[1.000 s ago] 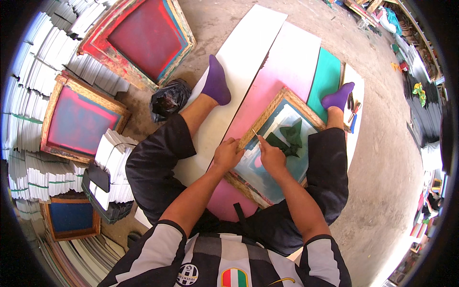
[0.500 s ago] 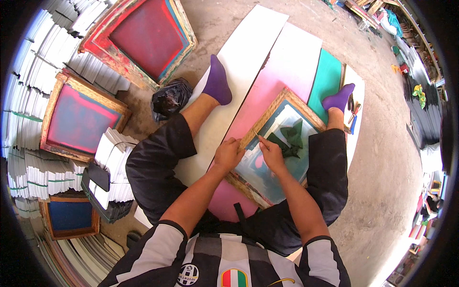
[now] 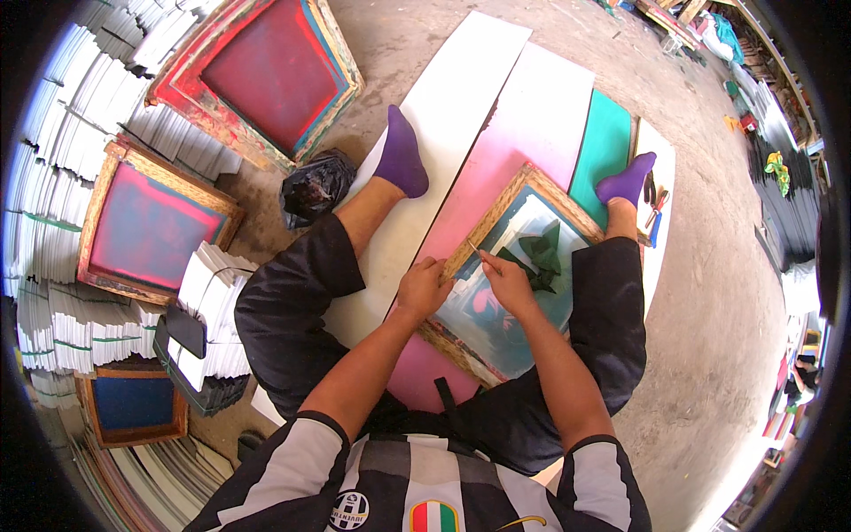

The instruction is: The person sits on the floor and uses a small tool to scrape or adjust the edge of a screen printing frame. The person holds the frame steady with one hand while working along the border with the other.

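Observation:
A wooden screen-printing frame (image 3: 543,184) with a blue and white mesh lies tilted between my legs. My left hand (image 3: 424,288) is closed around its left rail. Over the mesh, close to that same rail, my right hand (image 3: 507,282) pinches a thin stick-like tool (image 3: 474,247); its tip meets the wood, and its exact kind is too small to tell. Crumpled dark green scraps (image 3: 541,253), which look like cloth or thin sheet, rest on the mesh beside my right hand.
Beneath the frame are white, pink and green boards (image 3: 610,146). Pliers and screwdrivers (image 3: 657,213) lie by my right foot. On the left stand a black plastic bag (image 3: 317,184), a red-stained frame (image 3: 266,75), a pink-edged frame (image 3: 152,222) and stacked white sheets (image 3: 217,306).
The tool's tip shows slightly more against the left rail. Both hands stay nearly in place, and the frame has hardly moved.

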Demonstrator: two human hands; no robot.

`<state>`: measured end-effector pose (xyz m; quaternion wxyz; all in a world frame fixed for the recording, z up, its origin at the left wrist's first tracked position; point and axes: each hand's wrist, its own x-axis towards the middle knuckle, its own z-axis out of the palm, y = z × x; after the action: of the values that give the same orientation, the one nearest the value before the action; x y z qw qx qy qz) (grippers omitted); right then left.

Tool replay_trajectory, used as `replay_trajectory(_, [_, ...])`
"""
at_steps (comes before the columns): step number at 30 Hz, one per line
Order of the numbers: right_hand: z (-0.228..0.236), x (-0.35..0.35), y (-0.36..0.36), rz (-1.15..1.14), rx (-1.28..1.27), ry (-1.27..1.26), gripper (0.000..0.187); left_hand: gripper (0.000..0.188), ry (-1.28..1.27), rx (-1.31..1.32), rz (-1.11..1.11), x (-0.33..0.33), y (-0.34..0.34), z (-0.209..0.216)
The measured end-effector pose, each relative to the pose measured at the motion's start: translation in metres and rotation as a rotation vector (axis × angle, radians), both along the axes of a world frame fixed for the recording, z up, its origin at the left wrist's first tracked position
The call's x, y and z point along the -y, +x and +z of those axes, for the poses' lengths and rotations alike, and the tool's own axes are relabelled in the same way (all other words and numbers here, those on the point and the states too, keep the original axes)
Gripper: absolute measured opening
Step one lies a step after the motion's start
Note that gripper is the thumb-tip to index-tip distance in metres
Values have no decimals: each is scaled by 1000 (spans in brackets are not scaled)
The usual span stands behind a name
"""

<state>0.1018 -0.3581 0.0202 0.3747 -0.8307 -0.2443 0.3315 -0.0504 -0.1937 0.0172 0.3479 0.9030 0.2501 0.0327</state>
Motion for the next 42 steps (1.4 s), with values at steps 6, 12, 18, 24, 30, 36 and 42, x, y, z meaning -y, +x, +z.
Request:
replay_trajectory(6, [40, 5, -17, 212, 333, -283, 41, 48, -1, -10, 15, -2, -3, -4])
replay_trajectory(12, [45, 1, -20, 218, 462, -338, 37, 47, -20, -8, 19, -2, -1, -2])
replay_trajectory(18, [66, -17, -30, 339, 535, -521, 42, 47, 8, -7, -7, -2, -3, -6])
replay_trajectory(24, [19, 2, -12, 198, 297, -208, 44, 44, 34, 10, -10, 0, 0, -6])
replay_trajectory(30, [13, 4, -17, 118, 195, -84, 39, 43, 55, 38, -18, -2, -3, -7])
replay_trajectory(36, [-13, 6, -14, 91, 139, 9, 38, 43, 41, 19, -14, -5, -3, -12])
replay_trajectory(42, [0, 7, -7, 3, -62, 12, 45, 44, -7, 32, -6, -2, -2, -3])
